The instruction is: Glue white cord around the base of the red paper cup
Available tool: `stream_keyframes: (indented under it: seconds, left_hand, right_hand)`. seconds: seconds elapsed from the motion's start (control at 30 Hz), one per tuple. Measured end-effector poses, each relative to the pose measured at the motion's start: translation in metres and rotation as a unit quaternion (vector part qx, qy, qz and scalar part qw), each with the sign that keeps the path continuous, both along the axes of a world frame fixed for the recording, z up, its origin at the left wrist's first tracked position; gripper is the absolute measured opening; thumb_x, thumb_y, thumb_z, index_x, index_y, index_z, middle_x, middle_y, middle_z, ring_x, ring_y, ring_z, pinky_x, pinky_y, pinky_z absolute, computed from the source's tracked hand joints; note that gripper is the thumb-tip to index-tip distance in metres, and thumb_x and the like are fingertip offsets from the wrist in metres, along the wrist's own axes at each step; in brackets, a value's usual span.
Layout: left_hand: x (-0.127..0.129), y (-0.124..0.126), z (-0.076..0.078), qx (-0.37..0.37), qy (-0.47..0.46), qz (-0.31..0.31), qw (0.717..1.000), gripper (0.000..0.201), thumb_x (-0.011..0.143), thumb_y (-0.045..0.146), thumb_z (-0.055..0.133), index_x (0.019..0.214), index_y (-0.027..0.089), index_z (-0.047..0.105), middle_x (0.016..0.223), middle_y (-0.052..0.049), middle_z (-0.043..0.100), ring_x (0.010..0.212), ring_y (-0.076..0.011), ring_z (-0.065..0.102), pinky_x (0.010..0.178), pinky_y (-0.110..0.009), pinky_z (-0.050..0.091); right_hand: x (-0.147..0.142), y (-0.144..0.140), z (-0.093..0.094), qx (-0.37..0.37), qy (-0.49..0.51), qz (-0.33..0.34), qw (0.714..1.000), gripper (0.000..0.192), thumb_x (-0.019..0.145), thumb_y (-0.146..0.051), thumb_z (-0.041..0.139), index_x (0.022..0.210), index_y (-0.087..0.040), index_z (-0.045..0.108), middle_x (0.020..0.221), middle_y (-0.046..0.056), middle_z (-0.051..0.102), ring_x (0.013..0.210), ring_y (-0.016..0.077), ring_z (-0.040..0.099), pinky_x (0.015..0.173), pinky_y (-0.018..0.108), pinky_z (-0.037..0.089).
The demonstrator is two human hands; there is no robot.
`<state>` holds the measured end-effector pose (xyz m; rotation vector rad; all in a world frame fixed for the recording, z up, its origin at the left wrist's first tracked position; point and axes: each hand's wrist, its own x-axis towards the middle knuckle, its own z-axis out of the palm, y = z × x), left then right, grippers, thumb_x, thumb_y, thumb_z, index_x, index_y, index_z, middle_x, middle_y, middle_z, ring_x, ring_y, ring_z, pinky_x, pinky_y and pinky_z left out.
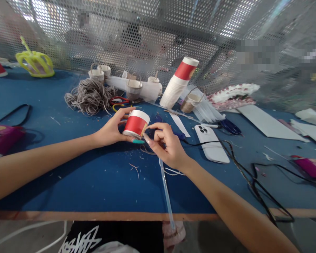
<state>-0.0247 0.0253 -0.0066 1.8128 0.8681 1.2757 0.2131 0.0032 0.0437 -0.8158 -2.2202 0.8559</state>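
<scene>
Blue table (pixel 94 182): the bearing surface under everything; I see it strewn with fine trimmings, which suggests cutting work takes place here.
Perforated screen (pixel 152 31): closes off the far side; what lies behind it is blurred and I cannot make it out.
Cup stack (pixel 177 83): nested cups leaning to the right, red band on the end one, kept within reach beyond the hands.
Cord bundle (pixel 88 95): loose grey strands heaped left of centre, with small finished cup baskets (pixel 133 88) just behind.
Phone (pixel 211 143): lying face down beside the right hand, a black cable (pixel 242 168) trailing past it toward the table edge.
Left hand (pixel 111 130): I read it as closed around the cup, thumb below and fingers over the top, tilting the cup on its side so the base faces the other hand.
Right hand (pixel 166 144): fingers curled, fingertips meeting the cup's lower rim; whether they pinch something small there I cannot tell.
Red-banded cup (pixel 136 124): held just above the table at centre, between both hands.
Clear stick (pixel 166 189): runs from under the right hand past the near edge; its upper end is hidden.
</scene>
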Motion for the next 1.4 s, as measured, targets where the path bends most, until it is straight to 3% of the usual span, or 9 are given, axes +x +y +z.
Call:
stream_keyframes:
  seconds: [0.1,0.17,0.3,0.67,1.4]
  left_hand:
    - [0.002,-0.003,0.007,-0.031,0.008,-0.022,0.999,0.09,0.058,0.033,0.091,0.136,0.027,0.047,0.137,-0.013,0.056,0.126,-0.0342,0.057,0.104,-0.055,0.05]
    - [0.004,-0.005,0.011,-0.054,0.013,-0.027,0.998,0.092,0.057,0.034,0.091,0.136,0.024,0.046,0.138,-0.015,0.055,0.126,-0.0346,0.057,0.106,-0.054,0.047]
    - [0.005,-0.008,0.015,-0.078,0.019,-0.037,0.996,0.096,0.054,0.035,0.092,0.137,0.021,0.045,0.137,-0.016,0.056,0.119,-0.0332,0.061,0.103,-0.053,0.048]
    - [0.005,-0.007,0.014,-0.082,0.025,-0.041,0.995,0.095,0.053,0.034,0.091,0.136,0.02,0.046,0.135,-0.016,0.058,0.116,-0.0313,0.062,0.102,-0.051,0.048]
    - [0.005,-0.007,0.014,-0.093,0.011,-0.044,0.995,0.095,0.053,0.034,0.092,0.135,0.021,0.046,0.132,-0.015,0.059,0.114,-0.0303,0.062,0.101,-0.049,0.049]
  right_hand:
    - [0.002,0.002,-0.003,0.032,-0.009,0.045,0.998,0.048,0.089,-0.026,0.06,0.133,-0.027,0.041,0.063,-0.01,0.039,0.048,0.0089,0.042,0.049,0.026,0.035]
    - [0.003,0.004,-0.005,0.057,-0.009,0.079,0.995,0.052,0.088,-0.021,0.059,0.137,-0.028,0.042,0.064,-0.01,0.04,0.048,0.0079,0.042,0.048,0.024,0.035]
    - [0.004,0.007,-0.006,0.079,-0.004,0.122,0.989,0.046,0.088,-0.018,0.055,0.132,-0.028,0.05,0.064,-0.01,0.04,0.05,0.0066,0.04,0.049,0.022,0.036]
    - [0.005,0.008,-0.008,0.078,-0.016,0.11,0.991,0.037,0.087,-0.019,0.059,0.124,-0.026,0.06,0.063,-0.009,0.044,0.051,0.0061,0.04,0.051,0.021,0.038]
    - [0.005,0.008,-0.006,0.104,0.01,0.106,0.989,0.036,0.086,-0.019,0.06,0.121,-0.027,0.057,0.062,-0.01,0.039,0.049,0.006,0.037,0.05,0.021,0.038]
